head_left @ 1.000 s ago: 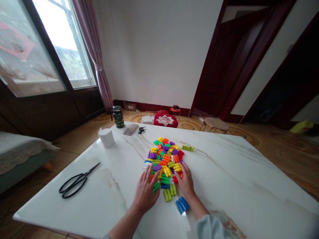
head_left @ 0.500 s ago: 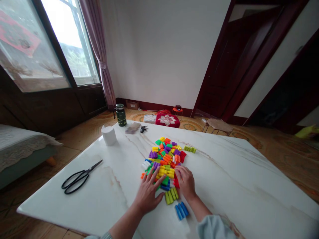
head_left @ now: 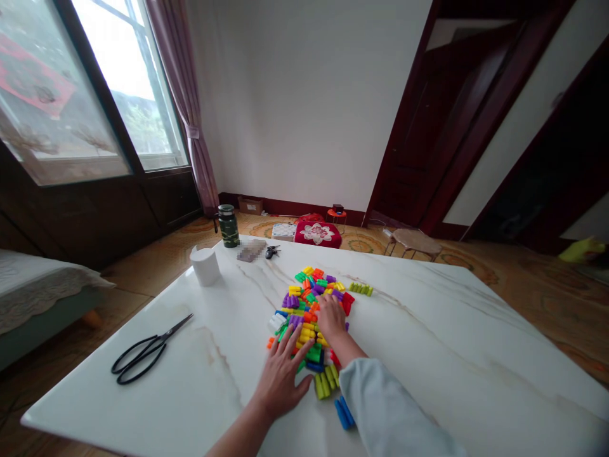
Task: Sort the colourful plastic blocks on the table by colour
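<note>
Colourful plastic pieces point(head_left: 313, 350) lie heaped on the white marble-patterned table point(head_left: 428, 355). My left hand point(head_left: 284, 374) rests at the near left edge of the heap, its fingers spread over the pieces. My right hand point(head_left: 330, 317) is on the heap's right part with the fingers bent down; whatever is under its fingertips is hidden. Nearer to me are a yellow-green group point(head_left: 327, 381) and a blue group point(head_left: 344, 412), the blue one partly covered by my right sleeve. Another yellow-green group point(head_left: 361, 289) sits beyond the heap at the right.
Black scissors point(head_left: 143, 355) lie at the left of the table. Towards the back left stand a white paper roll point(head_left: 205, 266) and a dark green bottle point(head_left: 229, 226), with keys point(head_left: 272, 252) and a blurred item nearby. A stool point(head_left: 415, 241) is beyond the table.
My right hand has moved forward and left, from the heap's right edge onto the pieces. My left hand has stayed nearly in place. The view has shifted slightly.
</note>
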